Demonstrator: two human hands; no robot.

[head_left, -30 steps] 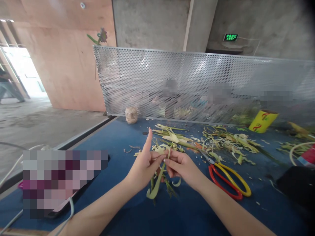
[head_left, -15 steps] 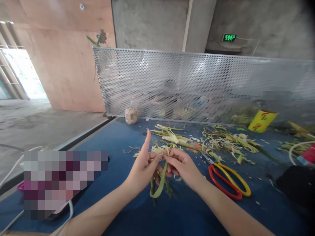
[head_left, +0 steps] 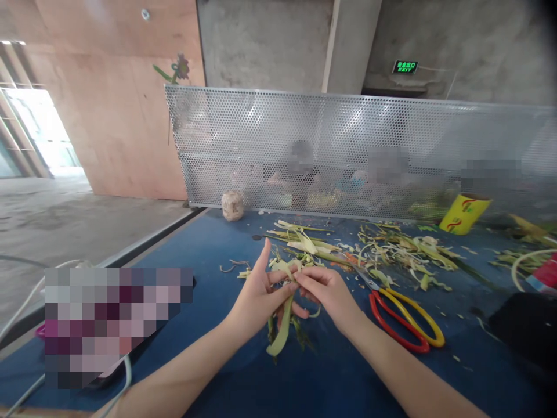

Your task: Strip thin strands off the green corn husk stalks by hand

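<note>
A flat, pale green leaf strip (head_left: 284, 334) hangs from between my hands over the middle of the table. My left hand (head_left: 260, 293) pinches it between fingers, with one digit stretched upward. From the other side my right hand (head_left: 327, 289) closes thumb and fingertips on the upper part of the same strip. Darker green stalk ends show below my hands; how they join the strip is hidden by my fingers. To the right of my right hand lie scissors (head_left: 407, 319) with one red and one yellow handle, blades pointing toward the scraps.
Leaf scraps (head_left: 400, 252) and longer leaf pieces (head_left: 304, 238) litter the blue table (head_left: 191, 249). Behind them stand a yellow roll (head_left: 465, 213), a wrapped beige lump (head_left: 232, 206) and a perforated metal screen (head_left: 261, 128). A white cable (head_left: 126, 377) runs at left; a dark object (head_left: 522, 325) lies right.
The loose end of the strip has straightened from a curl into a downward hang. My left hand's raised digit has dropped slightly, and my right fingertips have moved up along the strip.
</note>
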